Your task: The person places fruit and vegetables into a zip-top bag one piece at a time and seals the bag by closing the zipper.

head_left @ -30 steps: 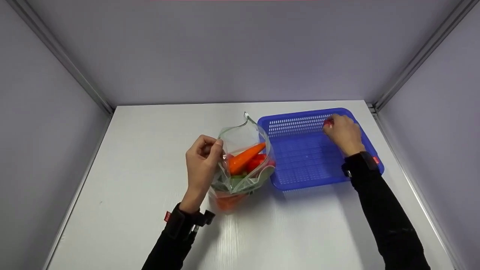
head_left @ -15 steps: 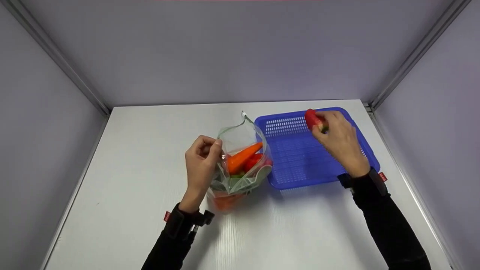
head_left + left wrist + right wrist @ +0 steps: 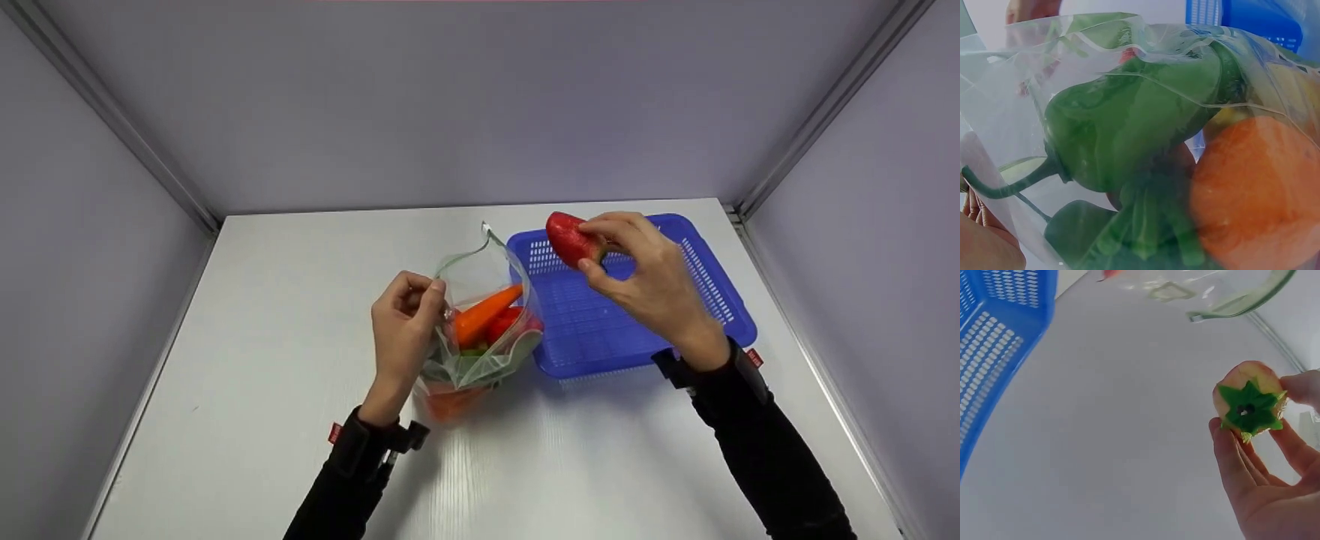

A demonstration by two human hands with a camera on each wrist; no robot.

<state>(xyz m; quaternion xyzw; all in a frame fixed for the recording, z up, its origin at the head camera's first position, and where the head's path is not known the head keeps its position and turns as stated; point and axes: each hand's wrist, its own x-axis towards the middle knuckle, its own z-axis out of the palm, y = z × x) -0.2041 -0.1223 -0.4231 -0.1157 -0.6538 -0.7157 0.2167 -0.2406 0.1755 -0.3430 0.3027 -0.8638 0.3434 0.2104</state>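
Observation:
My left hand (image 3: 405,322) pinches the left rim of a clear zip bag (image 3: 480,371), whose mouth is spread open. Inside it a carrot (image 3: 487,316) leans on a red item (image 3: 505,322). Through the plastic in the left wrist view appear a green pepper (image 3: 1129,118) with a curved stem and a rounded orange item (image 3: 1255,191). My right hand (image 3: 652,289) holds a strawberry (image 3: 568,238) between thumb and fingers, above the blue basket's left part, to the right of the bag. Its green leafy cap (image 3: 1249,408) faces the right wrist camera.
A shallow blue plastic basket (image 3: 592,322) with slotted sides stands right of the bag, close against it. Both are on a white table (image 3: 285,337). Grey panels (image 3: 465,105) rise behind the table and at both sides.
My right hand has lifted the strawberry from the basket's far right and carried it left towards the bag. The left hand keeps its pinch on the bag's rim in the same place.

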